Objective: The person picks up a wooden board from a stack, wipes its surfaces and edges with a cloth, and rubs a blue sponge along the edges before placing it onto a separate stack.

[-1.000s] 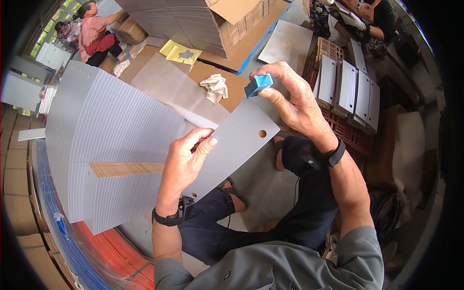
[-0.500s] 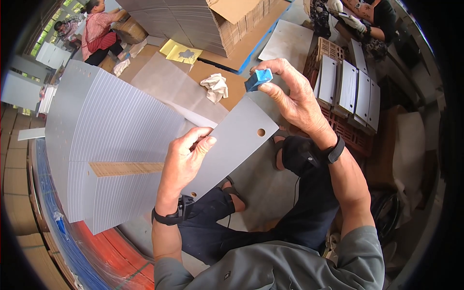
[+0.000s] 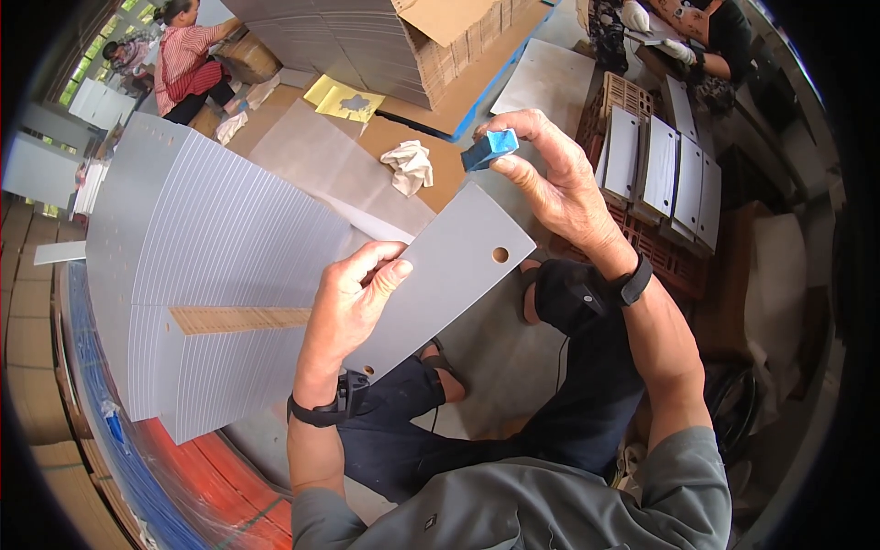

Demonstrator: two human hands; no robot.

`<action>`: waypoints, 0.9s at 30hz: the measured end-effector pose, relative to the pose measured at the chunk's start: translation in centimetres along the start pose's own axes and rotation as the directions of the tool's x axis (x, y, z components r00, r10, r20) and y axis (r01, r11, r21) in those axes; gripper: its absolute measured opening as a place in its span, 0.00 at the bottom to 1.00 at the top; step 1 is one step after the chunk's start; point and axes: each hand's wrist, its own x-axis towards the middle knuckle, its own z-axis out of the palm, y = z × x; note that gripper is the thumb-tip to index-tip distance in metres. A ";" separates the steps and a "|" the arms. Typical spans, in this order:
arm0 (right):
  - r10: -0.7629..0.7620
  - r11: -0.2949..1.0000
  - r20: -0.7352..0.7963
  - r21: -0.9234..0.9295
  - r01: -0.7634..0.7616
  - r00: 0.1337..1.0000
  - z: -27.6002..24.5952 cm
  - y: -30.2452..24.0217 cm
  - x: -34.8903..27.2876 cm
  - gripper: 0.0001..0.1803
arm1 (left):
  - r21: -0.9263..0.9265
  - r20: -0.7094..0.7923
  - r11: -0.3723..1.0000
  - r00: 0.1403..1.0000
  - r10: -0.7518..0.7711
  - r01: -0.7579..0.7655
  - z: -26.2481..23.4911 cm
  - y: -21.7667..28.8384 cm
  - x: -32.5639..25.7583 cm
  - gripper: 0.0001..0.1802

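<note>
A narrow grey panel (image 3: pixel 458 261) slants across in front of me, with a round hole near its far right corner and another near its lower end. My left hand (image 3: pixel 353 298) grips its left edge, thumb on the upper face. Between thumb and fingertips of my right hand (image 3: pixel 564 188) is a small blue block (image 3: pixel 490 149), just beyond the panel's far end; a slight gap shows between the two. Left of the panel stands a large fanned stack of grey panels (image 3: pixel 229 266), with a brown strip (image 3: pixel 238 319) among them.
A crumpled white cloth (image 3: pixel 408 167) and a yellow sheet (image 3: pixel 344 99) lie on cardboard ahead. Big stacked boards (image 3: pixel 339 41) rest on a blue pallet. At right, white panels (image 3: pixel 658 165) sit on a brown crate; two co-workers work at far left and far right.
The grey panel has shifted slightly to the right and nearer, away from the blue block. My hands have barely moved. The co-worker's gloved hands at the far right have moved a little.
</note>
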 end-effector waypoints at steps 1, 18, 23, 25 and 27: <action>0.029 0.997 -0.018 0.066 -0.028 0.999 0.0 0.1 -0.2 0.15 | 0.000 -0.001 1.000 1.000 0.001 -0.001 -0.1 0.0 0.0 0.17; 0.033 0.986 -0.036 0.166 -0.027 0.999 0.1 0.1 -0.5 0.15 | -0.025 -0.012 0.999 1.000 -0.024 0.024 0.1 -0.1 0.1 0.16; 0.005 0.999 -0.039 0.054 -0.003 0.999 0.4 0.1 0.2 0.16 | -0.019 -0.009 1.000 1.000 -0.006 0.006 -0.1 -0.5 0.2 0.17; 0.031 0.996 -0.040 0.085 -0.028 0.999 0.5 0.3 0.1 0.16 | -0.034 -0.002 0.999 1.000 -0.016 0.016 -0.2 -0.5 0.1 0.17; 0.089 0.985 -0.044 0.153 -0.081 0.995 0.4 0.3 0.0 0.16 | -0.015 -0.018 1.000 1.000 -0.005 0.005 -0.2 -0.4 0.0 0.17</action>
